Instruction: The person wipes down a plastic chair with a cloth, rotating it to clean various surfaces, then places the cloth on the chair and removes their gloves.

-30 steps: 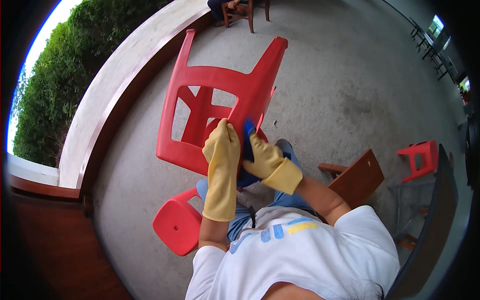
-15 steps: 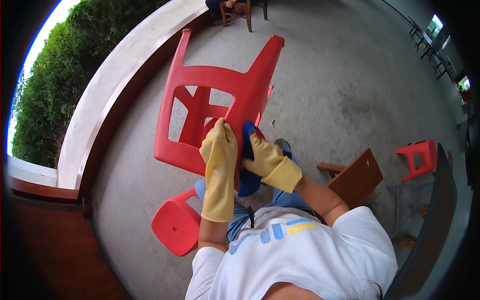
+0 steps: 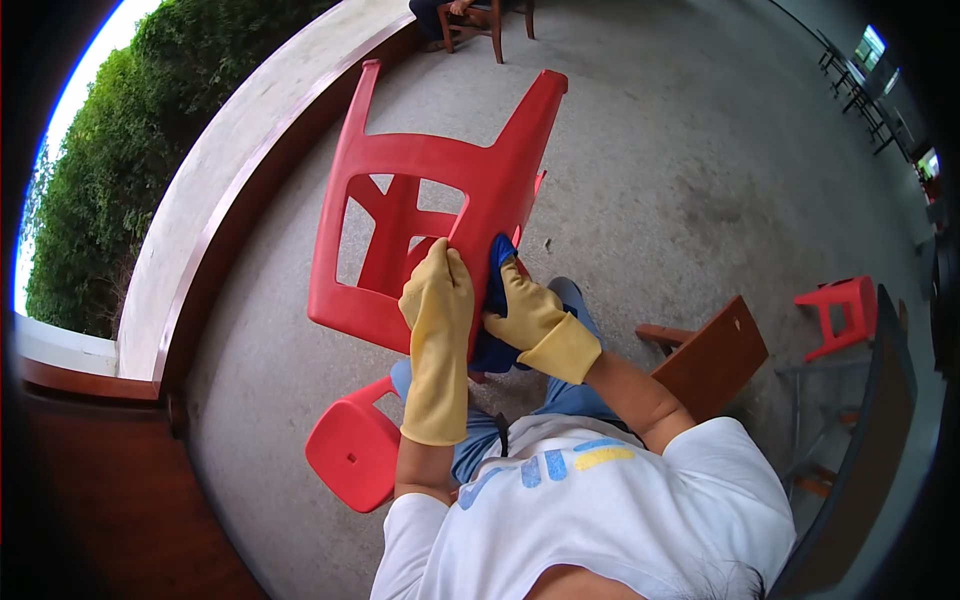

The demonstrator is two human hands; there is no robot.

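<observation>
A large red plastic stool (image 3: 410, 155) is held tilted in front of me, its legs pointing away toward the top of the view. My left hand (image 3: 438, 300), in a long yellow rubber glove, is closed on the edge of one of its legs beside the side opening. In a matching glove, my right hand (image 3: 530, 315) grips a dark blue cloth (image 3: 492, 352) and presses it against the stool's right side. Part of the cloth hangs below that hand. The fingertips of my right hand are partly hidden by the cloth and stool.
A small red stool (image 3: 350, 455) stands by my left leg. To my right are a brown wooden stool (image 3: 715, 355), another red stool (image 3: 840, 315) and a dark table edge (image 3: 865, 440). A low wall (image 3: 240, 160) curves along the left. A person sits on a wooden chair (image 3: 490, 25) ahead.
My right hand and the blue cloth have shifted slightly against the stool's side, and the cloth's lower part has drawn up. My left hand and the stool are almost unmoved.
</observation>
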